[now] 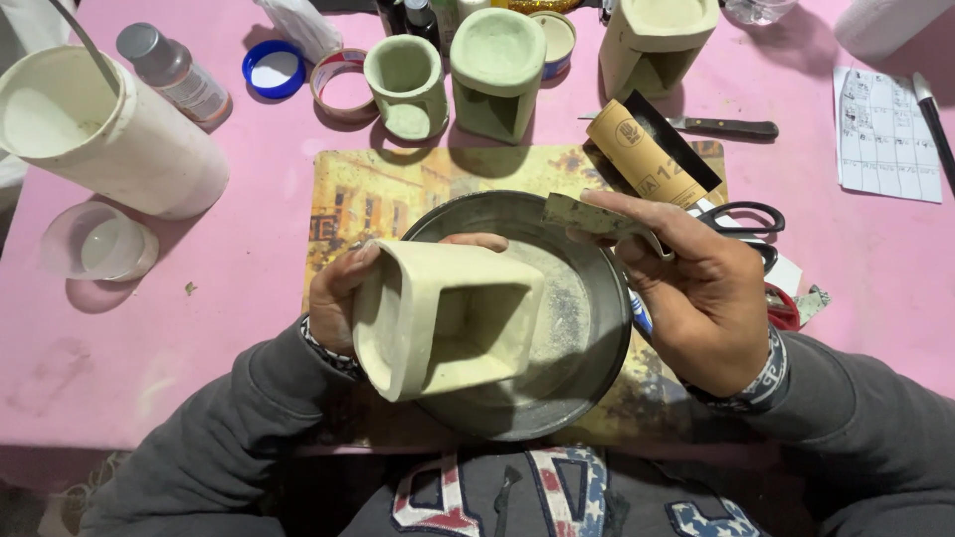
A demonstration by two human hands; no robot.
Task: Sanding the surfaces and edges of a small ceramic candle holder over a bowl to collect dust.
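While dust gathers in a round metal pan [587, 328] below, the left hand [343, 288] grips a cream, unglazed clay burner [448, 318] tipped on its side, its square opening facing the camera and fingers wrapped around its back. The right hand [696, 288] is closed on a small folded scrap of sandpaper [587, 214], pinched between thumb and fingers just above and to the right of the piece, not quite touching it. The pan sits on a picture placemat [368, 194] laid over a pink table [249, 298].

Behind the pan lie a roll of sandpaper [647, 154], black-handled scissors [746, 217] and a knife [726, 127]. Further back stand two green clay burners [497, 75] and another cream one [657, 40]. To the left are a large white tub [109, 129] lying tilted, a clear plastic cup [99, 244], a small capped bottle [174, 72], a blue lid [273, 69] and a tape ring [343, 85]. A printed sheet [885, 134] and a pen [933, 119] rest at far right.
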